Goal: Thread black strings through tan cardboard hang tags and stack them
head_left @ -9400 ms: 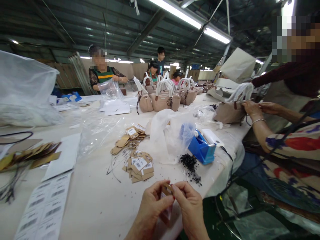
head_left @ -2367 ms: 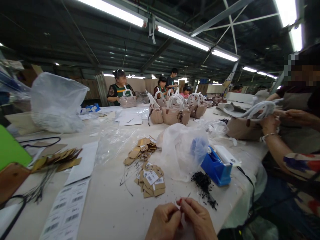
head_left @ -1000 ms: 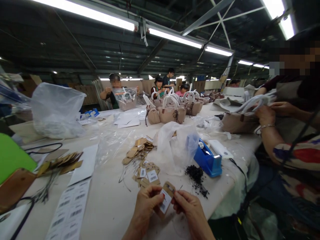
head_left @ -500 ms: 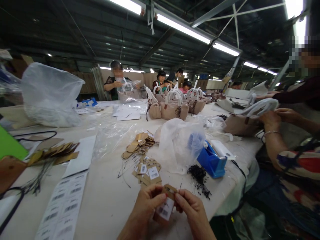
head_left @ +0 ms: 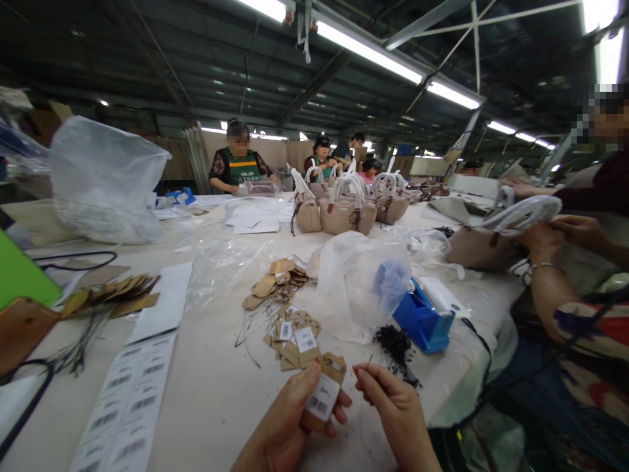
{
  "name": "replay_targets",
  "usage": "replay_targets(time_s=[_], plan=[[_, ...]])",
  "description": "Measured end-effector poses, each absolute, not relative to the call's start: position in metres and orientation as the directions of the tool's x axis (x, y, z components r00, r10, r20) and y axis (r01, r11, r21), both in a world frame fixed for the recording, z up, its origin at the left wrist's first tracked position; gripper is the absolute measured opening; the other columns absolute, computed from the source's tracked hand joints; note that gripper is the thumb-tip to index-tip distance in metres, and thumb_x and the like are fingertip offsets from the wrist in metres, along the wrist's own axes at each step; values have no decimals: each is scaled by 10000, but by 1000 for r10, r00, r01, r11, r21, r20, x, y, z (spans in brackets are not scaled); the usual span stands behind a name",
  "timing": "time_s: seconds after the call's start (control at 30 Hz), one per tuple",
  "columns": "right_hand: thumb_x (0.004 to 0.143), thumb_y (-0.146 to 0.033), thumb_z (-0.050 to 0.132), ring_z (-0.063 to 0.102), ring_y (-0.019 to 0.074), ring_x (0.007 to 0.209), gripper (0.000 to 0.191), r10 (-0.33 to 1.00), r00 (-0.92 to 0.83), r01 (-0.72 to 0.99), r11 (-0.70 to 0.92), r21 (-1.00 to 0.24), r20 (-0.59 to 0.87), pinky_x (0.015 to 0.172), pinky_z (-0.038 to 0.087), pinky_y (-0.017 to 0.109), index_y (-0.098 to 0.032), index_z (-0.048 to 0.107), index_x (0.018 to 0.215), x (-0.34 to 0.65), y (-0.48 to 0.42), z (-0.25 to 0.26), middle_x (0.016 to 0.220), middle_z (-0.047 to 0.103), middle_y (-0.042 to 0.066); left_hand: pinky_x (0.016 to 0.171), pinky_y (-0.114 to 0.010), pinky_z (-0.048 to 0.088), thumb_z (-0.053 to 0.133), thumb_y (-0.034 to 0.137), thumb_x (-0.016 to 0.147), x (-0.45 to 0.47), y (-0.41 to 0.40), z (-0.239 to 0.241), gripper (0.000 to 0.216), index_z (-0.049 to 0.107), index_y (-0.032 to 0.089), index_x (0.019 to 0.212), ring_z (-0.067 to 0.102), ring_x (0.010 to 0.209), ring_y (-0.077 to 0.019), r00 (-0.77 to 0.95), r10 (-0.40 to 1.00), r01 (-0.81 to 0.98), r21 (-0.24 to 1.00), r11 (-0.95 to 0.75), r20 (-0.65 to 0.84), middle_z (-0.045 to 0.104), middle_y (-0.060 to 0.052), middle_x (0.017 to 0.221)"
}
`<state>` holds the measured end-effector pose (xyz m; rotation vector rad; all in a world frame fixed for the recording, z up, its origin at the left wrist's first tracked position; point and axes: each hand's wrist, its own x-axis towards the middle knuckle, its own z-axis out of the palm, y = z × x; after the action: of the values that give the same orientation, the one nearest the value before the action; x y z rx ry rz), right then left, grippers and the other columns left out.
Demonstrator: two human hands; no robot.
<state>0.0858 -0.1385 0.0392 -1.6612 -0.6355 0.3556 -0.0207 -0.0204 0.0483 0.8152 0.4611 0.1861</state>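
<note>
At the table's near edge, my left hand point(head_left: 289, 423) holds a brown cardboard hang tag point(head_left: 325, 391) with a white barcode sticker on it. My right hand point(head_left: 393, 410) is just right of the tag, fingers pinched on a thin dark string point(head_left: 368, 362) that sticks up from them. A loose pile of stickered tags point(head_left: 295, 337) lies on the table just beyond my hands. A heap of plain brown tags point(head_left: 275, 283) lies further back. A small pile of black fasteners point(head_left: 394, 344) sits to the right of the tags.
A blue box point(head_left: 422, 321) sits beside a crumpled clear bag point(head_left: 361, 282). Barcode label sheets point(head_left: 125, 406) lie front left. Beige handbags point(head_left: 344, 210) stand mid-table. A co-worker's hands point(head_left: 545, 236) hold a handbag at right. Other people work at the far end.
My hands have drawn slightly apart. The tag is now in my left hand alone, and my right hand has pulled the string off to the right.
</note>
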Motion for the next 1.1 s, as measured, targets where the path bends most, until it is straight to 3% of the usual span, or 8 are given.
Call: replay_targets(time_s=[0.1,0.17,0.27,0.47,0.6,0.7,0.87,1.1], plan=[[786,-436,568,616,189,729,268,603,756,424,-153,-893,256,665,485,244,-205,700,821,87,-145,45,779,679,52,431,-210,402,480,464,821,-19,-17,50,409,582,82,924,585,520,-137,846,357,7,678,735,-395,697,-131,723],[822,-402,534,608,156,633,241,639,713,497,-169,-851,289,614,486,224,-217,682,863,81,-147,50,778,672,41,432,-214,398,441,442,847,-18,-16,50,385,569,91,939,578,506,-137,842,339,8,639,769,-419,695,-127,699],[867,-398,460,530,99,439,272,669,699,453,-144,-880,251,481,454,188,-213,658,886,68,-144,54,643,624,-2,440,-223,400,404,410,871,-18,-15,51,375,581,80,897,572,501,-137,850,316,4,605,796,-422,679,-110,664],[852,-402,480,547,104,496,260,571,760,447,-111,-887,311,494,456,172,-227,653,936,55,-132,50,655,616,-15,467,-228,402,422,393,872,-19,-14,49,373,609,71,865,574,523,-134,842,332,-31,576,817,-425,670,-98,666],[869,-363,465,590,107,551,215,616,724,496,-150,-855,312,542,465,160,-220,624,894,57,-128,49,665,637,-19,472,-233,403,479,376,846,-18,-17,45,331,619,77,880,579,533,-140,857,348,-64,593,803,-379,671,-88,661],[883,-336,450,614,122,644,216,612,689,598,-177,-782,389,596,462,178,-218,629,861,59,-125,49,717,636,0,473,-239,408,498,386,834,-18,-18,43,333,625,82,886,579,532,-143,860,360,-81,599,797,-362,671,-82,657],[885,-308,440,580,121,561,252,555,651,716,-224,-661,518,525,426,201,-198,640,780,59,-116,47,627,584,2,462,-236,404,535,389,815,-18,-18,44,313,637,100,881,574,521,-135,857,376,-101,601,793,-353,664,-55,656],[866,-322,449,565,112,506,260,491,707,671,-241,-701,509,488,416,196,-189,626,730,58,-112,48,605,587,-2,461,-230,398,619,434,738,-17,-20,48,351,655,104,853,571,524,-132,849,380,-81,620,780,-367,670,-51,656]])
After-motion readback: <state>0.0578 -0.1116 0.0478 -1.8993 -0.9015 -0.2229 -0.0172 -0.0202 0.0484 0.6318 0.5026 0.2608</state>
